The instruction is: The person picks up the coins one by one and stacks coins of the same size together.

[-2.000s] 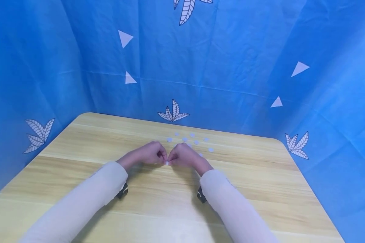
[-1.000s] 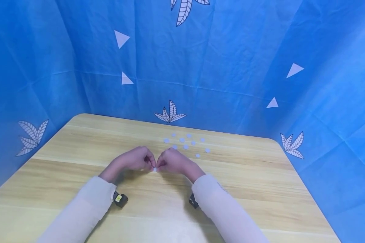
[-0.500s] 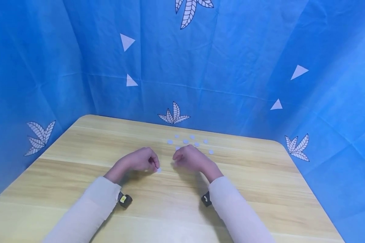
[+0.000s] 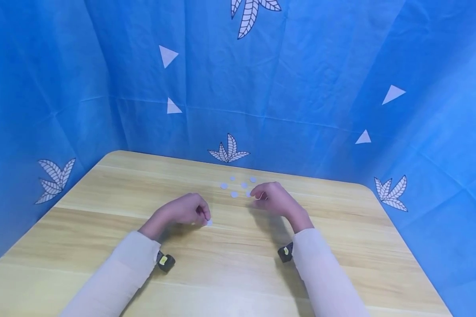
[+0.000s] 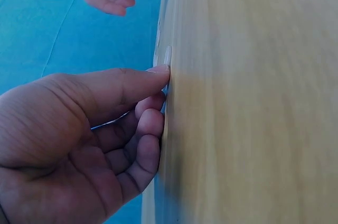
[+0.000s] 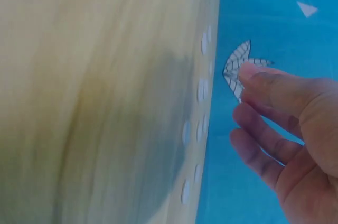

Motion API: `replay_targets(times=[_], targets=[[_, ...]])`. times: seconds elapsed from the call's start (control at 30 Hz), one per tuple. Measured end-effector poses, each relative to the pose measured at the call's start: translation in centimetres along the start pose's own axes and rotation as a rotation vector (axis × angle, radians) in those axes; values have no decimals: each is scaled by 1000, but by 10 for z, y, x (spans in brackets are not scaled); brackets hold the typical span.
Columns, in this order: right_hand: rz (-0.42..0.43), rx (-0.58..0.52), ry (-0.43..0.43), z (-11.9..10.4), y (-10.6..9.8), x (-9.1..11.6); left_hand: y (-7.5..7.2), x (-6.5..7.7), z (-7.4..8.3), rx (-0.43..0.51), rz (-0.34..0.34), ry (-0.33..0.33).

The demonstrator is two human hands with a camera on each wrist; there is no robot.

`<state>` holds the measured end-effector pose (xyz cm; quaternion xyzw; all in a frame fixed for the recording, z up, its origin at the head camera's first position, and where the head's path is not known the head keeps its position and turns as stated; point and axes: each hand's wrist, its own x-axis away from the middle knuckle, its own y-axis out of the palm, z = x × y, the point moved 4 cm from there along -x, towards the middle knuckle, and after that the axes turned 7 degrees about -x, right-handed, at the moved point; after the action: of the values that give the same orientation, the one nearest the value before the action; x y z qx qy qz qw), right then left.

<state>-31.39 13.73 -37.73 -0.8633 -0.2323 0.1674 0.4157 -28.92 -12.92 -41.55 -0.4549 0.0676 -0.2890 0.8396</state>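
My left hand [image 4: 185, 208] rests low at the middle of the table and pinches a small, thin white disc [image 4: 209, 223]. In the left wrist view, the disc [image 5: 168, 56] shows edge-on past the tip of the thumb, close against the tabletop. My right hand [image 4: 275, 199] hovers above the table by a loose group of similar white discs [image 4: 234, 194]. Its fingers are loosely bent, and the right wrist view shows nothing between the thumb and fingers. Some discs are hidden behind this hand in the head view; several discs [image 6: 186, 132] show in the right wrist view.
The wood-grain tabletop [image 4: 222, 273] has rounded far corners. Behind it and at both sides hangs a blue cloth [image 4: 301, 79] printed with leaves and triangles. A small black wrist camera [image 4: 165, 262] sits under the left sleeve, another [image 4: 285, 252] under the right.
Both hands were together at the disc; my right hand has let go of it and moved right and away, over the group of discs. My left hand has stayed on the disc.
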Motion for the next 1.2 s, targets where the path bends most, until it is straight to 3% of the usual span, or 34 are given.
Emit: replay_targets(times=[0.3, 0.57, 1.2], targets=[[-29, 41, 84, 23, -12, 0, 1, 0, 0, 0, 0, -5], [-87, 6, 184, 40, -11, 1, 0, 0, 0, -13, 3, -5], [-218, -67, 292, 49, -5, -4, 1, -1, -1, -5, 3, -3]])
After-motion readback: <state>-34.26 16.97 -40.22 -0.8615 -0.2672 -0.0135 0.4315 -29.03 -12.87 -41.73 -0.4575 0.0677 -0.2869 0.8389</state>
